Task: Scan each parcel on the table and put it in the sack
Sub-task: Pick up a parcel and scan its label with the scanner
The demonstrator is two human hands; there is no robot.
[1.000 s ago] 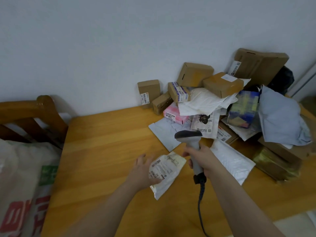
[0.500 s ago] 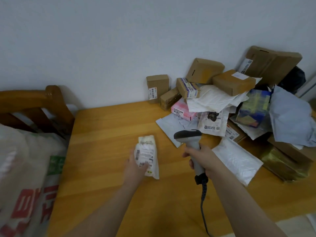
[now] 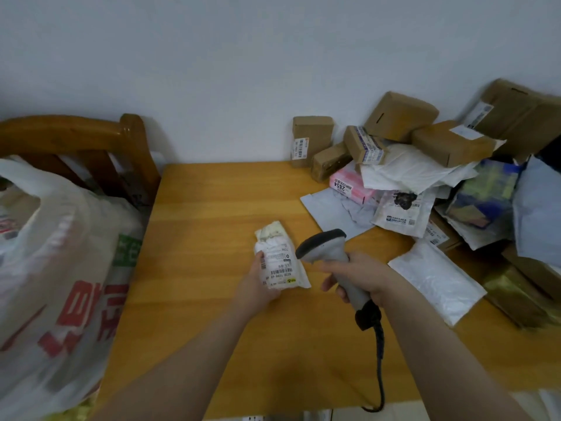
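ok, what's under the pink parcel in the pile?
The pink parcel seems to lie partly on a flat grey mailer on the table. A white bag covers its right end, so whatever lies beneath there is hidden.

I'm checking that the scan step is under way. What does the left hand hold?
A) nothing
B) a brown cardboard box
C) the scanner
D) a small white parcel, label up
D: the left hand grips the small white parcel, barcode label facing the camera, while the right hand holds the scanner beside it.
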